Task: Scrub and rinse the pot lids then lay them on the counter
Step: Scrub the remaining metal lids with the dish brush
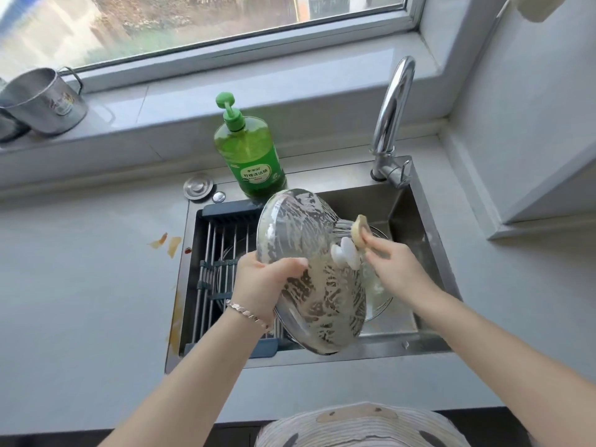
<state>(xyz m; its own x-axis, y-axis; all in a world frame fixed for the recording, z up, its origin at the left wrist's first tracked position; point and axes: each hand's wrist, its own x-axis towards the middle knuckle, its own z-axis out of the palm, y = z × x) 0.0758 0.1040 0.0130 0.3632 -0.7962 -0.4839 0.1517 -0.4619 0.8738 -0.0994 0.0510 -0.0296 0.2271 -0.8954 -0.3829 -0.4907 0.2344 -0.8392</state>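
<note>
The left hand [264,282] gripped the rim of a soapy glass lid [309,269], held tilted over the sink [419,221]. The right hand [392,262] pinched a yellow sponge [360,232] beside the lid's white knob [346,256]. A green soap bottle [250,150] stood behind.

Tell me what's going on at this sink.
A person is scrubbing a pot lid over the sink. The left grip holds it, sudsy and tilted, by its rim; the right grip pinches a sponge beside the white knob. No water shows from the faucet, so rinsing looks yet to come.
</note>
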